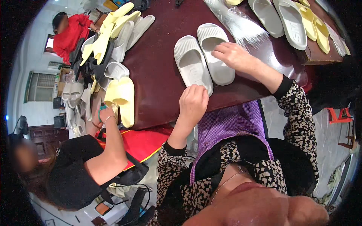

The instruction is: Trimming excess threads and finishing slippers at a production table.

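A pair of light grey slippers lies side by side on the dark red table, toes pointing away from me. My left hand is closed at the heel of the left slipper, its fingers curled over the heel edge. Over the right slipper, my right hand has its fingertips bunched together beside the strap opening. Whatever those fingertips may hold is hidden.
Clear plastic bags lie beyond the pair. Grey slippers and yellow slippers rest at the far right. More slippers pile up on the left, where a co-worker's hand holds scissors. Another person in red is farther back.
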Motion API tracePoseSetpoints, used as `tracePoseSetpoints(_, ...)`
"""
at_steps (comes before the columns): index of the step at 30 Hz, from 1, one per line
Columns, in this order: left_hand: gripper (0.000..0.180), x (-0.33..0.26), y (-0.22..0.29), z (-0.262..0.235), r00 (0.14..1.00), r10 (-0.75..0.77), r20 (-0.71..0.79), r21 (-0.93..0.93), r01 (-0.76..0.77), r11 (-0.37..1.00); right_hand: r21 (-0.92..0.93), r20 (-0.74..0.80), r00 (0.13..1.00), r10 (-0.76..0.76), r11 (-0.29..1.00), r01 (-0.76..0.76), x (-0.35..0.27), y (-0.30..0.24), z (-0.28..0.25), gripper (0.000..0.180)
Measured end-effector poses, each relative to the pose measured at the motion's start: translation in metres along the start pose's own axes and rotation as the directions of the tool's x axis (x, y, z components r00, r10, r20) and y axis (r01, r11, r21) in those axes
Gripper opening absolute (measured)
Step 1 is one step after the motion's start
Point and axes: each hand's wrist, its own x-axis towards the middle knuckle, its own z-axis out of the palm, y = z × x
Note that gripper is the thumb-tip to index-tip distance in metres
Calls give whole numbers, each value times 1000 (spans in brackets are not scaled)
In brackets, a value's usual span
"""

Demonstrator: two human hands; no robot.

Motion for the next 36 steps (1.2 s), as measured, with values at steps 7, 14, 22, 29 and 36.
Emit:
tracePoseSetpoints(7,7,5,-10,16,1000,8,5,47,-8,999,-38,59,998,-12,999,14,6,9,11,15)
tracePoseSetpoints(14,11,57,-33,37,999,-47,20,176,43,983,-45,155,960,233,972,-229,13,16,15,29)
tracePoseSetpoints(22,12,70,-54,48,998,-57,-25,187,61,980,247,22,854,520,825,-509,2,45,-2,31)
tracePoseSetpoints(29,9,73,-59,54,998,-39,-40,142,44,989,253,154,761,631,719,-647,26,98,35,22)
tracePoseSetpoints(36,3,70,-68,56,989,8,-149,37,-3,999,51,207,706,677,713,-699,66,124,81,24)
